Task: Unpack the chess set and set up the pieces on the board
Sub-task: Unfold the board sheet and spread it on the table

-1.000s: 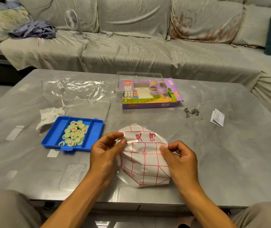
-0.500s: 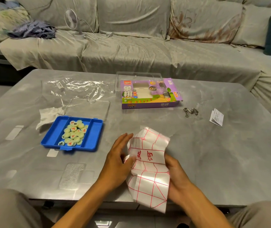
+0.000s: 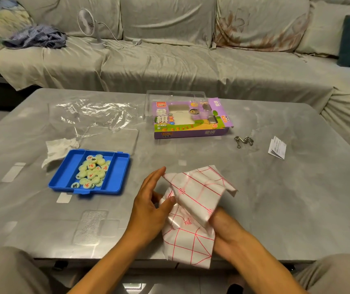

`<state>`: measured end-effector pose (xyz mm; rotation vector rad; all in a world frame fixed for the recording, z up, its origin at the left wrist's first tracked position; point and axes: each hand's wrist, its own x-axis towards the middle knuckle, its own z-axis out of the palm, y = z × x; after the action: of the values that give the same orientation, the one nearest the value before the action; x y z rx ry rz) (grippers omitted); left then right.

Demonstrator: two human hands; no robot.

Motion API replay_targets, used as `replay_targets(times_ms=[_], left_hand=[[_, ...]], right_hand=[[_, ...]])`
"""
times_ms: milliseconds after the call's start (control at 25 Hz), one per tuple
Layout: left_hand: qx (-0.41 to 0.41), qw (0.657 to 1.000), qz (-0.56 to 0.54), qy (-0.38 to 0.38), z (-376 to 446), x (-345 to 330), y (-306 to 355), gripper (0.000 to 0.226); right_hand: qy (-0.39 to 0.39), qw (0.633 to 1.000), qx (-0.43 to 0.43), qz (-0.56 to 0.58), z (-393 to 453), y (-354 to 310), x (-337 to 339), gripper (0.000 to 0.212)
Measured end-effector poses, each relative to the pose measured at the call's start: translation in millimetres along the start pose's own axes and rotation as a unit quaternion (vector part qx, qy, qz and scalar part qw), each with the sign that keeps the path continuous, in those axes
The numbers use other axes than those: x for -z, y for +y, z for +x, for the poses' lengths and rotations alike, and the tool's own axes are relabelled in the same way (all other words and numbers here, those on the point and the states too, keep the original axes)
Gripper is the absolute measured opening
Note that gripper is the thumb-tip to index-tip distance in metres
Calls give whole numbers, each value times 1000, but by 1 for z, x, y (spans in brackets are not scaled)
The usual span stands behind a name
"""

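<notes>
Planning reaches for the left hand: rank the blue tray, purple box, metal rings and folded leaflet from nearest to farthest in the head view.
From the left hand:
1. Blue tray, just to its left, holding the pieces.
2. Purple box, ahead, mid-table.
3. Metal rings, ahead and to the right.
4. Folded leaflet, farthest right.

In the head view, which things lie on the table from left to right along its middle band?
Tissue → blue tray → purple box → metal rings → leaflet.
</notes>
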<state>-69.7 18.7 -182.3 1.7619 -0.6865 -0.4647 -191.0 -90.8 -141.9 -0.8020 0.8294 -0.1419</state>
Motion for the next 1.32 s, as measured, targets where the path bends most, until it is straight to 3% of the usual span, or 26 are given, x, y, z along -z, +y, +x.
replay_targets(times_ms=[120, 240, 480, 720, 840, 1040, 1160, 1320], left_hand=[[40, 999, -18, 7, 2, 0, -3, 67], [42, 999, -6, 15, 0, -2, -2, 66], [77, 994, -52, 50, 5, 7, 1, 63], [89, 989, -59, 101, 9, 19, 2, 61], [85, 989, -59, 108, 9, 19, 3, 59], [96, 975, -106, 171, 15, 32, 5, 54], [74, 974, -85, 195, 17, 34, 7, 49], [93, 981, -60, 159, 18, 36, 2, 37]], right_hand=[[12, 1000, -19, 21, 0, -5, 7, 31], [9, 999, -42, 18, 2, -11, 12, 39], [-41, 998, -49, 5, 6, -31, 22, 35], [-25, 991, 15, -133, 3, -38, 30, 27], [-20, 991, 58, -122, 7, -33, 30, 29], [42, 993, 113, -16, 12, -50, 46, 18], [100, 981, 136, -94, 10, -56, 52, 7], [158, 960, 124, -194, 17, -47, 53, 11]])
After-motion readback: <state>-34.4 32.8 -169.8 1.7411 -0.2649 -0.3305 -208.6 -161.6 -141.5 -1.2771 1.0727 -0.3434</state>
